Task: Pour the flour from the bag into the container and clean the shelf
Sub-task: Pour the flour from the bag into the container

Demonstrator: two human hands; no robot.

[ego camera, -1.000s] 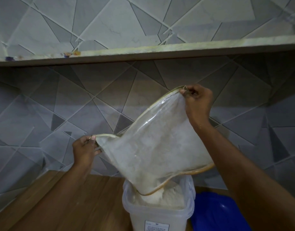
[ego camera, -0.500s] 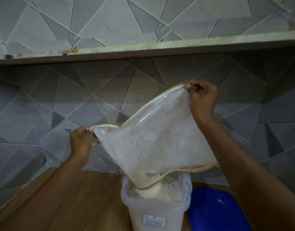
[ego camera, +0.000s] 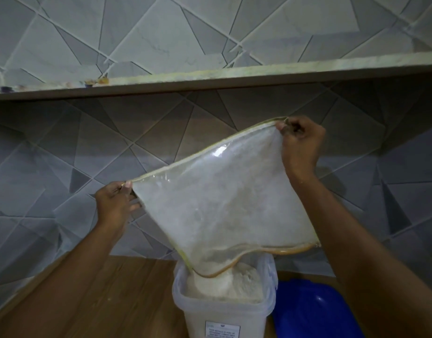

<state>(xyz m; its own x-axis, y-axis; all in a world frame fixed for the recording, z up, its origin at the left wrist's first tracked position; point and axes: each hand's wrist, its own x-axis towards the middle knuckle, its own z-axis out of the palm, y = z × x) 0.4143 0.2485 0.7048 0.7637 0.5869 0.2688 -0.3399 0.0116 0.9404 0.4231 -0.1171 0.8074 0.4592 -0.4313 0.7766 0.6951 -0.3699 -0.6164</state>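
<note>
A clear plastic bag (ego camera: pixel 224 201) with a yellowish seam hangs upside down, dusted white inside. Its mouth dips into a translucent plastic container (ego camera: pixel 224 311) standing on the wooden surface. White flour (ego camera: pixel 244 284) is heaped inside the container up to the rim. My left hand (ego camera: pixel 115 206) pinches the bag's lower left corner. My right hand (ego camera: pixel 300 145) grips the upper right corner, held higher, so the bag slopes down toward the container. A stone shelf (ego camera: pixel 210 74) with stained edge runs across the wall above.
A blue lid (ego camera: pixel 315 313) lies on the wooden counter (ego camera: pixel 117 296) just right of the container. Grey geometric tiles (ego camera: pixel 64 147) cover the wall behind. The shelf edge overhangs above my hands.
My left hand has risen and pulled the bag's top seam straighter. The bag has flattened and its mouth sits a little deeper in the container; the flour heap looks higher.
</note>
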